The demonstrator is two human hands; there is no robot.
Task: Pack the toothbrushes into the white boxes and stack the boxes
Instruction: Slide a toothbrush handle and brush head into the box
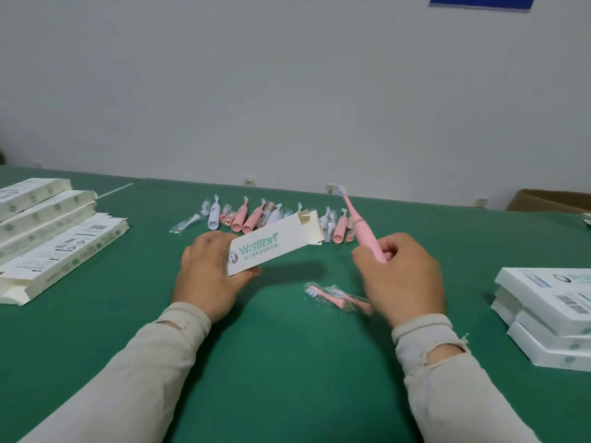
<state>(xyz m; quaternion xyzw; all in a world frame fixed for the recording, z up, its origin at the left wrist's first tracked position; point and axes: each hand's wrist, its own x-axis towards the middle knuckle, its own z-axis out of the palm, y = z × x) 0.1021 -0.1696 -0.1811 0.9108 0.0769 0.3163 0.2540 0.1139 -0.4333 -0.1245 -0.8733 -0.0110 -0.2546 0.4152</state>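
A single view is given, taken from a wide-angle camera worn on the person's head. It is aimed forward and slightly down across the green table (287, 362), so that the near edge is cut off at the bottom and the white wall (287, 91) is seen beyond the far edge. Both sleeves are seen entering from the near corners. The table's left and right ends are cropped. No second view is provided.

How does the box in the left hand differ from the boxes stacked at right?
The held box is lifted off the table, end flap open; the stacked boxes lie flat, apparently closed. The held box shows its green logo; the stack's top box shows a barcode. All are white.
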